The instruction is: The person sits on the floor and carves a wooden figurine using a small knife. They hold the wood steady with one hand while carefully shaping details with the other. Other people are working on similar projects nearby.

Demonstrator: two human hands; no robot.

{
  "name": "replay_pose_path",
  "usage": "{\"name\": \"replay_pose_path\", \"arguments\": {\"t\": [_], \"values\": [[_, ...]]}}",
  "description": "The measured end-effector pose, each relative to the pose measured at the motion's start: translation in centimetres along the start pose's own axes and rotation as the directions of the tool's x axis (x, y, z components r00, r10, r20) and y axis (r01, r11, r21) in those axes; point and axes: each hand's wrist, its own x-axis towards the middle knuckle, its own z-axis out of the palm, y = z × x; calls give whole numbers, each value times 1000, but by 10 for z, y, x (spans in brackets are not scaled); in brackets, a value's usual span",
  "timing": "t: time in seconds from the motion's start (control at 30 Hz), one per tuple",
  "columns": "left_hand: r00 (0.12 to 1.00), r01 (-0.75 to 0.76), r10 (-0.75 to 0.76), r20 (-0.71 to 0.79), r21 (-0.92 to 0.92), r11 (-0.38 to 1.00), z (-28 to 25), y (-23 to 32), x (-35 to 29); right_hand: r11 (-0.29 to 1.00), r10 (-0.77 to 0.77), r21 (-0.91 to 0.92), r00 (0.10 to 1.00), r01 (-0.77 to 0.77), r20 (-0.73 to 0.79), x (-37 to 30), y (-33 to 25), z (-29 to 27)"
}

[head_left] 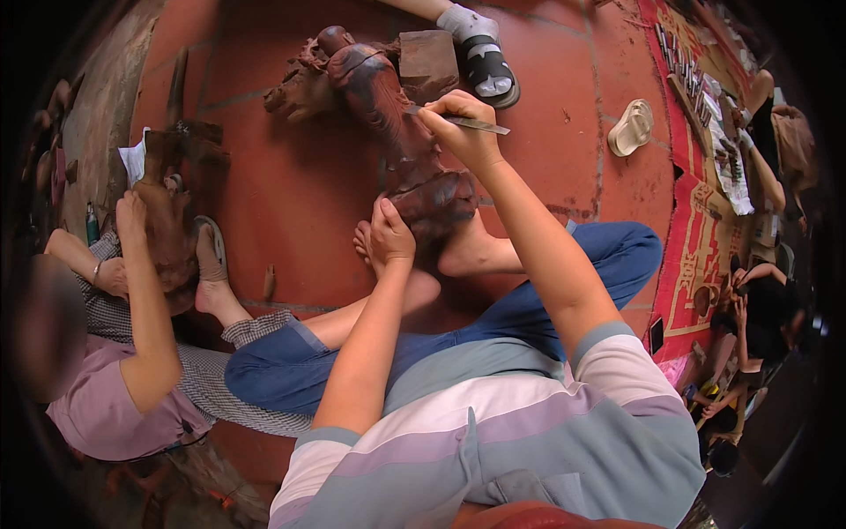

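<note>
In front of my crossed legs lies a dark reddish-brown carved wooden figure [377, 95], its wide base toward me and its rounded head end away from me. My left hand [389, 234] is wrapped against the near left side of the base. A thin flat metal blade [477, 124], like a scraper or file, is pinched in my right hand [463, 132]. Its tip meets or nearly meets the right side of the carving; exact contact is too small to tell. Under the figure's far end sit a rough wooden piece [300, 93] and a squared wood block [428, 63].
At the left, another person [123, 353] handles a wooden carving [163, 220]. A socked foot in a black sandal [490, 66] is just beyond the block. A beige slipper [631, 128] lies on the red tiles. Farther right, several tools [683, 66] line a red patterned mat [692, 256], with people beyond.
</note>
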Motion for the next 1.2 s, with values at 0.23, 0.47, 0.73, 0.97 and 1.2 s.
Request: {"name": "replay_pose_path", "arguments": {"t": [0.23,0.47,0.73,0.97,1.2], "values": [[1000,-3,4,18,-102,995,-1,1,0,995,72,-76,983,-60,170,-20,-7,-20],[1000,-2,2,-8,-49,999,-3,2,3,1000,11,-23,997,-9,71,-39,-3,-8],[1000,-14,13,-4,-76,997,-5,4,-1,997,-53,-54,998,51,-22,-15,-6,7],[1000,-31,31,-4,-70,997,1,1,1,998,-18,-53,999,19,36,-1,-16,0],[999,-27,25,-20,-109,994,-6,1,-1,998,3,-63,995,4,103,-39,-15,-7]]}}
